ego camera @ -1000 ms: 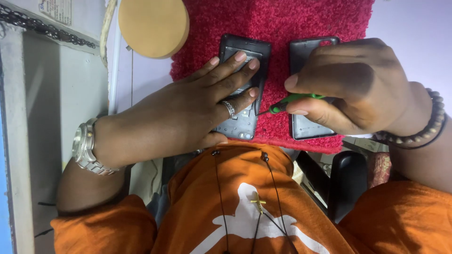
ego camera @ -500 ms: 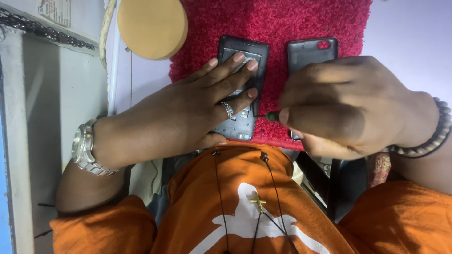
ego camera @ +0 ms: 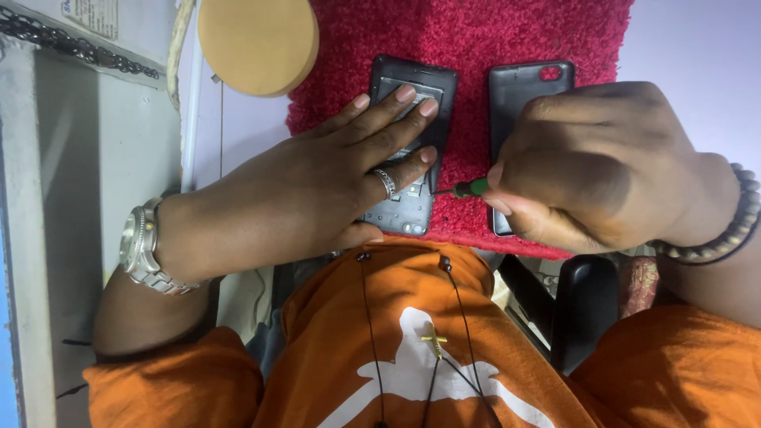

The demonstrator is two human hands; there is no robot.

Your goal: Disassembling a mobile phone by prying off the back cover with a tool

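Two hands are at work over one red pile mat (ego camera: 476, 47). The left hand (ego camera: 317, 186) lies flat with fingers spread, pressing down on one opened phone body (ego camera: 408, 158), which rests on the mat directly under the fingertips; the phone's back is off and its inner frame shows. One ring (ego camera: 385, 183) sits on a finger of this hand, and one metal wristwatch (ego camera: 143, 250) is on its wrist. The right hand (ego camera: 602, 166) is curled closed, thumb and fingers pinching one small screwdriver with a green handle (ego camera: 474, 188); the tool's thin shaft points from the fingertips toward the edge of the phone body, just beside the left hand's lowest finger. Whether the tip touches the phone cannot be told. One dark back cover (ego camera: 523, 87) lies on the mat, partly under the right hand, beside the phone body and apart from it. One beaded bracelet (ego camera: 733, 230) circles the right wrist. One round tan disc (ego camera: 258, 43) stands beyond the left hand, just off the mat's edge. Count: two hands, one phone body, one cover, one screwdriver.
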